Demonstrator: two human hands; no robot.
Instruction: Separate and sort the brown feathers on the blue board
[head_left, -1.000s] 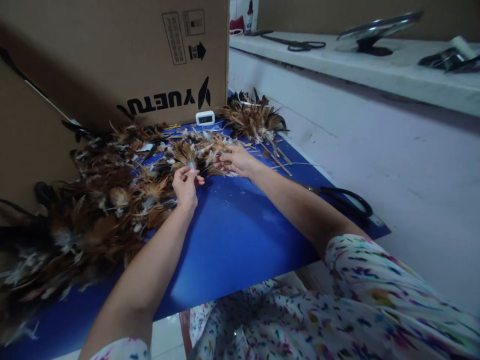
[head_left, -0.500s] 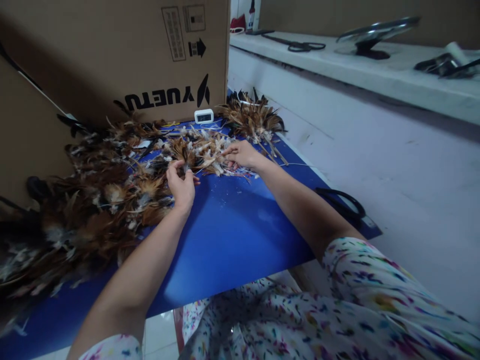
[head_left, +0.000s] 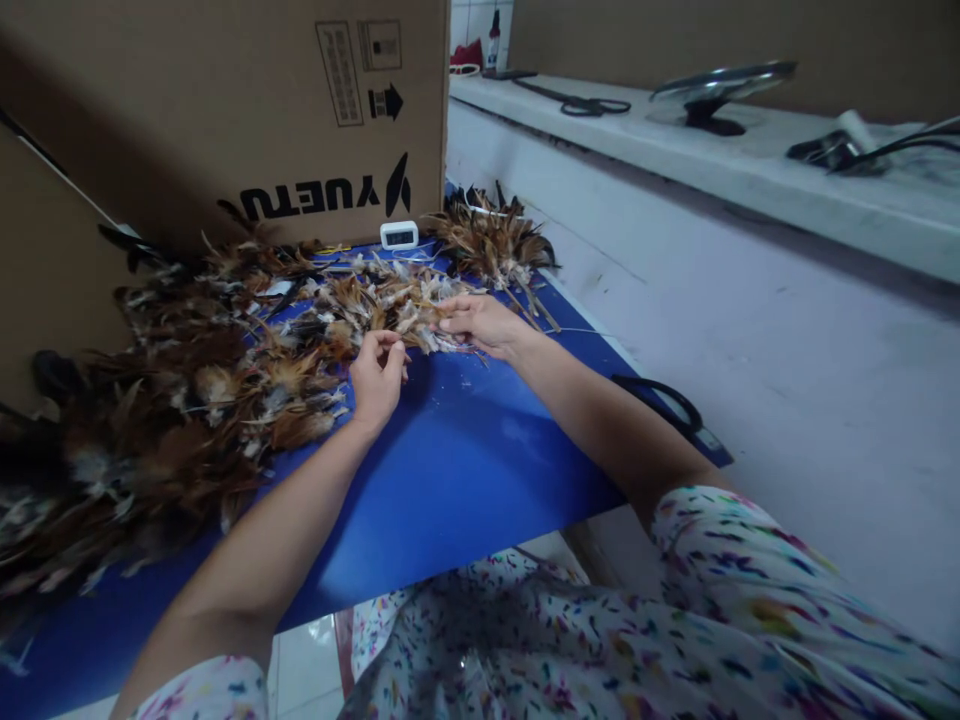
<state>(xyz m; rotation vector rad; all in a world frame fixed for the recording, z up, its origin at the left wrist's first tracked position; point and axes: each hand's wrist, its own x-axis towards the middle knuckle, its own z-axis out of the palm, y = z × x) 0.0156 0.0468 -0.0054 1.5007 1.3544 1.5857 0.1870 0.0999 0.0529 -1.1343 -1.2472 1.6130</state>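
A loose row of brown and cream feathers lies across the blue table. My left hand is at the near edge of this row, with thumb and fingers drawn together in a pinch. What it holds, if anything, is too small to make out. My right hand reaches into the right end of the row, its thumb and forefinger pinched on a pale tan feather. Other feathers partly hide those fingertips.
A large feather pile covers the table's left side. Behind stand a cardboard box and small digital clock. A feather bundle lies back right. Black-handled scissors lie by the right edge. A ledge holds more scissors.
My left hand has come slightly nearer and right, away from the upright brown feather tuft it was at. My right hand stays among the feathers. The view has shifted slightly.
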